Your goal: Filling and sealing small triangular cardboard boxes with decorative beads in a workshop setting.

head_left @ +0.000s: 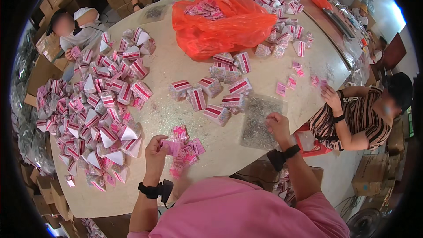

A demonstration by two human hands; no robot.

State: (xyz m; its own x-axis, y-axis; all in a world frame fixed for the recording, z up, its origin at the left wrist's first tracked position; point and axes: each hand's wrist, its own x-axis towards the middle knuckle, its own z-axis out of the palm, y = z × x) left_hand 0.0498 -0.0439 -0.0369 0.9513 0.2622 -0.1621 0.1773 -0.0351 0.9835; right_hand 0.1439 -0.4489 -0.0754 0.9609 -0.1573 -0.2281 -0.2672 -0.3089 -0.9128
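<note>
Left hand pinches pink card
Right hand curls by glinting sheet; any grip too small to tell.

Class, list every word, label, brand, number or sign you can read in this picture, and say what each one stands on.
No text can be read clearly.
Pink card in the left hand: print too small to read.
Loose pink cards beside it: print too small and blurred.
Cardboard box at right: any marks are too blurred to read.
</note>
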